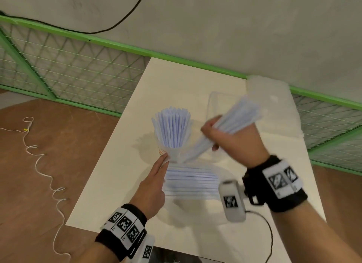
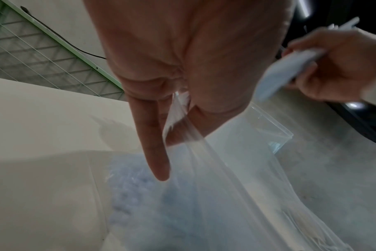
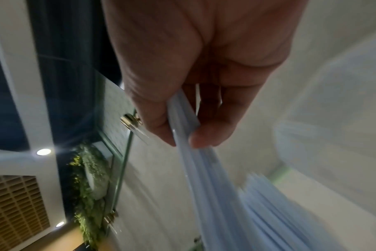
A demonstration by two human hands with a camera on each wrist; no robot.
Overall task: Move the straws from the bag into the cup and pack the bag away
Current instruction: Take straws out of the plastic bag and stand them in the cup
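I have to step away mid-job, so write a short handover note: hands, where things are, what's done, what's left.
Right hand grips a bundle of straws in the air beside the cup.
Left hand pinches the edge of the clear bag, which lies on the table with more straws inside.
Done: a batch already stands upright in the cup.
Left: drop in the held bundle, empty the bag, then pack it away, maybe into the clear box behind.
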